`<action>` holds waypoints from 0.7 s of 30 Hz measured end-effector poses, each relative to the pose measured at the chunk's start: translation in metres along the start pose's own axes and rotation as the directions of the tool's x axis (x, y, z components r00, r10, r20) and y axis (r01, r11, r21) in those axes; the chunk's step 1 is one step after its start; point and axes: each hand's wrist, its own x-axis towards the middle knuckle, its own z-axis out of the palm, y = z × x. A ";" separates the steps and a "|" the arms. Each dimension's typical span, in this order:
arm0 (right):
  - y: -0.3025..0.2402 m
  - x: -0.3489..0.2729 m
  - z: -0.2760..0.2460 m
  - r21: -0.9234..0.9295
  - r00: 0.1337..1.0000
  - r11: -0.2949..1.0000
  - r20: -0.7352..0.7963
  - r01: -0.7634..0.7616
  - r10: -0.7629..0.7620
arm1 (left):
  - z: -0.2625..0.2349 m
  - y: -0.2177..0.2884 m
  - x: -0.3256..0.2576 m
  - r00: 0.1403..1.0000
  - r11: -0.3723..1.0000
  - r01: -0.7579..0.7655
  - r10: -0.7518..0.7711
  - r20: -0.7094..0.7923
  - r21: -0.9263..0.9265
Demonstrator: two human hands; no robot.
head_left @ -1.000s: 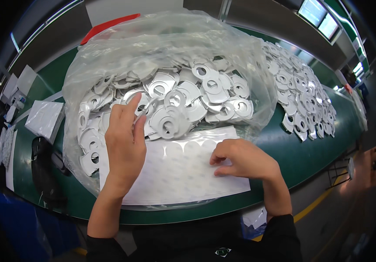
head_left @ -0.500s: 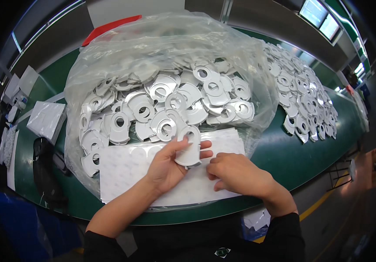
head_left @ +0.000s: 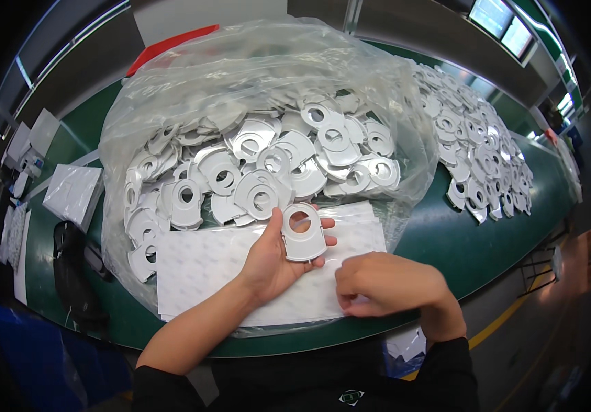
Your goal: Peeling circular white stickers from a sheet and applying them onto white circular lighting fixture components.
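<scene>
In my left hand (head_left: pixel 266 269) lies a white plastic plate part (head_left: pixel 305 246) with a round hole, its flat face turned up. The thumb presses one side and the fingers reach round behind it. My right hand (head_left: pixel 393 284) is closed, fingers curled together, low over the right part of a stack of white sheets (head_left: pixel 196 275). Whatever its fingertips hold, if anything, is hidden. The sheets lie in front of a large clear plastic bag (head_left: pixel 261 58), which is open toward me. Heaped inside it are many like white parts (head_left: pixel 251 141).
A second heap of white parts (head_left: pixel 488 161) covers the right of the green table (head_left: pixel 440 230). At the left are a wrapped white packet (head_left: pixel 74 189) and a black object (head_left: pixel 72 275). Something red (head_left: pixel 172 49) shows behind the bag.
The plate part in my left hand has tilted to show its face and hole more fully. My right hand has moved slightly nearer to me, its fingers curled lower over the sheets.
</scene>
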 end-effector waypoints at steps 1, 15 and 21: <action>-0.002 -0.004 -0.009 0.124 0.997 0.992 0.060 0.038 -0.046 | -0.001 0.000 -0.001 1.000 1.000 -0.002 0.002 -0.005 0.000; 0.027 0.036 0.011 0.757 0.731 0.605 -0.556 0.248 0.396 | 0.006 -0.002 -0.003 0.999 0.994 0.023 -0.018 -0.047 0.103; 0.030 0.041 0.014 0.763 0.748 0.616 -0.521 0.194 0.410 | 0.006 -0.001 -0.006 1.000 0.995 0.023 -0.021 -0.022 0.096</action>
